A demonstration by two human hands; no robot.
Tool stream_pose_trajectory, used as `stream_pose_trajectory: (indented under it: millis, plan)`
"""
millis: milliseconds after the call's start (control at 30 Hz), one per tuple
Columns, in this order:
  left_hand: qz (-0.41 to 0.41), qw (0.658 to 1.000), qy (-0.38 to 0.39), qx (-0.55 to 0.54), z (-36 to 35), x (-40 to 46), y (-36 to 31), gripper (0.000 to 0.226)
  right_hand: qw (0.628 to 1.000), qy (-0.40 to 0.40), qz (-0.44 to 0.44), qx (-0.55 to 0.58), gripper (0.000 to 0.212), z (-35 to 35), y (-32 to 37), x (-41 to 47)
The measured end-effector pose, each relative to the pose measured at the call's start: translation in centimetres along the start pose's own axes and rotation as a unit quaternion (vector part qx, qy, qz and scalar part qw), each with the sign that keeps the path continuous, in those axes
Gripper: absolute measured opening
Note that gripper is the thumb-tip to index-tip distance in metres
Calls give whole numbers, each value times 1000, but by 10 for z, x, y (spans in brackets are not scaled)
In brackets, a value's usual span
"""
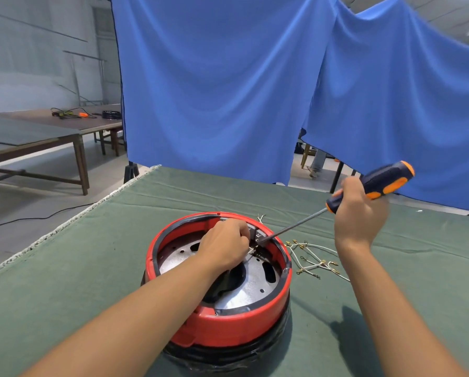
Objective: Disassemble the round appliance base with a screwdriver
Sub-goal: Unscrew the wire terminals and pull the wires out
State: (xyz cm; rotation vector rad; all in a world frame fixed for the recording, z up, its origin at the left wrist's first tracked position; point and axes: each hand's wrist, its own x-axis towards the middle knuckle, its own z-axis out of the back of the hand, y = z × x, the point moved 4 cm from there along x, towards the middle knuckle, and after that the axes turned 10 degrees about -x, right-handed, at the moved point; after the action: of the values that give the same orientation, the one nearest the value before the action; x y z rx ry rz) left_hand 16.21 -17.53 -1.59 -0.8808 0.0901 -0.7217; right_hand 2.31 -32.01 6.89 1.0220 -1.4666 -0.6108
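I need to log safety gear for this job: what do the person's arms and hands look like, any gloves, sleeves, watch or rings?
Both arms are bare from the bottom edge of the view up to the wrists; no sleeve shows. The left hand and the right hand wear no gloves. No watch, band or bracelet shows on either wrist, and no ring can be seen on the fingers that show. No tape, markings or bandages are visible.

A red round appliance base stood on the green-covered counter. The left hand reached inside it, fingers curled at a small connector. The right hand gripped a screwdriver, its tip against the inner rim. Loose wires lay just beside the base.
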Motion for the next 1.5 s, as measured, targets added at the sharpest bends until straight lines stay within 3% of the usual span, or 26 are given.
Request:
stream_pose_trajectory:
  millis: [133, 433, 567, 700, 800, 1067, 1233, 1300, 1500]
  plan:
    - [9, 1000, 1, 3, 2, 2, -1, 23, 998, 5, 48, 48, 18, 14, 8, -22]
    - [2, 1000, 18, 10, 2, -3, -5, 25, 987, 60, 151, -1, 20, 6, 34, -50]
    - [2, 1000, 28, 7, 3, -5, -4, 27, 989, 54, 137, -32, 19, -1, 33, -35]
    - [3, 1000, 31, 1, 4, -7, -6, 27, 991, 53, 113, -54, 34, -10, 30, -15]
    - [2, 1000, 29, 3, 4, -8, -7, 27, 991, 62, 91, -74, 20, -18, 28, -4]
    - [-6, 999, 33, 19, 2, -10, -9, 26, 990, 26, 23, -137, 19, -25, 18, 12]
    - [-12, 999, 34, 30, 2, -10, -9, 26, 994, 1, 83, -73, 21, -9, 26, -16]
    - [-13, 999, 35, 33, 3, -9, -9, 26, 992, 8, 111, -64, 14, -5, 30, -32]
    - [-18, 998, 38, 36, 2, -10, -10, 24, 987, 36, 153, -42, 20, -3, 34, -52]
